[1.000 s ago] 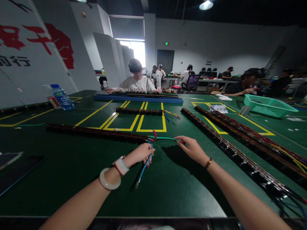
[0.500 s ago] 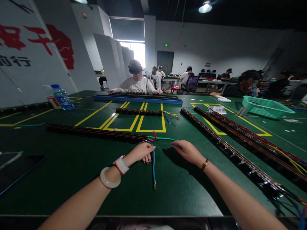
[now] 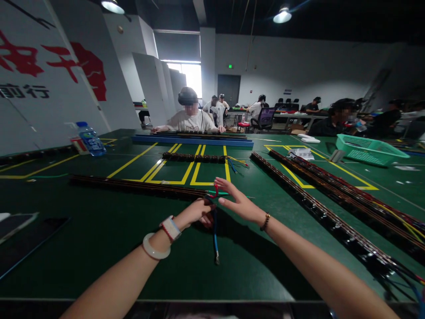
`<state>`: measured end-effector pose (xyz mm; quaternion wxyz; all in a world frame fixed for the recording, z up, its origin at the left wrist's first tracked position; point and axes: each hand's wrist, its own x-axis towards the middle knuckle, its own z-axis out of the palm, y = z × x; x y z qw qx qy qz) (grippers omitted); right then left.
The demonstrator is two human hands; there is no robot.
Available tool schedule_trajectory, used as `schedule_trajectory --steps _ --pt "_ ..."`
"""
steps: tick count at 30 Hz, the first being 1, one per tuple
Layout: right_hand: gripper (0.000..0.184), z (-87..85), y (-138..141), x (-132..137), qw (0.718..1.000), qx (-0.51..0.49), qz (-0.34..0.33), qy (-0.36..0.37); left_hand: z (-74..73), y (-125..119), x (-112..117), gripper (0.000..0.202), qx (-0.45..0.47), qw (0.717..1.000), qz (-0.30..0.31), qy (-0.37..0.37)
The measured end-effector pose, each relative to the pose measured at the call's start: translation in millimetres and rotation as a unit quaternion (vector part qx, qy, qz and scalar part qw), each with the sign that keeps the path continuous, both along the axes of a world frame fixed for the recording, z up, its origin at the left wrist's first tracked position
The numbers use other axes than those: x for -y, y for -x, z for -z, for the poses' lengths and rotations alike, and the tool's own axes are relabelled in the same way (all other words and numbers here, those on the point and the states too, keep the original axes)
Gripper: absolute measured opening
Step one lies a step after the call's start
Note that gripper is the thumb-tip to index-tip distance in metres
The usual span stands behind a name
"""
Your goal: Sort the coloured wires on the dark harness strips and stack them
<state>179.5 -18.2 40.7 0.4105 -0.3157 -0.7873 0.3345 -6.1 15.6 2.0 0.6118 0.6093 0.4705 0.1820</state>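
A long dark terminal strip [image 3: 139, 185] lies across the green table [image 3: 99, 230], with red, green and blue wires coming out of its right end. My left hand [image 3: 198, 212] rests at that end with its fingers pinched on the blue wire [image 3: 215, 239], which hangs toward me and ends in a metal lug. My right hand [image 3: 236, 201] hovers just right of it with its fingers spread and holds nothing. Behind the fingers lie the red wire [image 3: 216, 191] and the green wire [image 3: 222, 193].
More long strips [image 3: 318, 208] run diagonally on the right. A short strip [image 3: 194, 157] lies inside yellow floor-tape boxes. A water bottle [image 3: 90, 138] stands far left, a green basket [image 3: 368, 149] far right. A flat dark device [image 3: 20, 241] lies at my left. People sit at tables beyond.
My right hand has let go of the green wire, lifted and moved left with its fingers spread. The blue wire swung from my left to hang straight toward me.
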Motion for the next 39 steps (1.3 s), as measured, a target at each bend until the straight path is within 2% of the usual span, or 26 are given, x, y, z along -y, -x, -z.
schedule_trajectory --steps 2,6,11,14,17,20,23,27,30,33,36,39 --pt "0.052 -3.8 7 -3 1.0 -0.005 0.008 -0.003 2.2 0 -1 0.04 0.012 1.0 -0.002 -0.003" --pt "0.021 -1.1 4 -12 0.993 -0.023 0.116 -0.025 5.6 -2 -3 0.033 -0.007 1.0 -0.007 -0.003" --pt "0.013 7.3 -24 -16 0.985 -0.02 0.173 -0.009 7.2 -3 -4 0.031 -0.024 1.0 0.014 -0.007" --pt "0.014 14.3 -46 -14 0.975 0.079 0.209 -0.001 7.0 -2 -4 0.034 -0.017 0.999 0.024 -0.013" --pt "0.014 26.9 -64 -13 0.955 0.211 0.208 -0.016 5.3 -1 -2 0.036 -0.017 0.999 0.027 -0.014" --pt "0.011 39.3 -67 -11 0.933 0.294 0.204 -0.045 2.8 -2 -1 0.038 -0.017 0.999 0.023 -0.018" --pt "0.008 43.1 -61 -9 0.909 0.339 0.225 -0.087 1.4 -2 0 0.039 -0.008 1.0 0.019 -0.024" --pt "0.008 30.5 -57 -7 0.905 0.357 0.211 -0.093 0.5 -3 1 0.037 0.027 1.0 0.016 -0.004" --pt "0.013 7.6 -57 -7 0.915 0.341 0.192 -0.099 -2.9 -3 4 0.031 0.09 0.996 0.007 0.03" --pt "0.024 -20.5 -50 -7 0.915 0.357 0.153 -0.108 -8.0 -2 6 0.021 0.155 0.986 0.026 0.061" --pt "0.031 -38.5 -27 -5 0.89 0.408 0.158 -0.13 -9.6 -3 7 0.025 0.207 0.974 0.055 0.08" --pt "0.041 -35.0 7 -7 0.866 0.442 0.181 -0.146 -6.7 -4 6 0.031 0.223 0.97 0.035 0.092"
